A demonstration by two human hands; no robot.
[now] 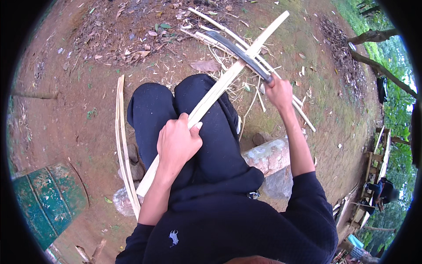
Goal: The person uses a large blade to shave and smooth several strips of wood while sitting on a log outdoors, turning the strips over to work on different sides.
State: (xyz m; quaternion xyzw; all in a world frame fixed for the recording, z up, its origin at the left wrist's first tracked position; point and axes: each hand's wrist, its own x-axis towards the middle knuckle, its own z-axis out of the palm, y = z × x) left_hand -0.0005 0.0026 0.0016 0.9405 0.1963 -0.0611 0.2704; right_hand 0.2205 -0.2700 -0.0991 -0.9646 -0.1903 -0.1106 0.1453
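My left hand (178,141) grips a long pale bamboo strip (228,77) that slants from my left hip up to the far right. The hand rests over my knees in dark trousers. My right hand (279,92) holds the handle of a curved dark blade (235,50), whose edge lies across the strip beyond my knees. Thin shavings (257,94) lie on the dirt beneath the blade.
Bent bamboo strips (121,136) lie on the ground to my left. A green drum (48,200) stands at the lower left, and a log (268,156) lies under my seat. More split strips (211,26) and dry leaves sit ahead. A person (382,191) sits far right.
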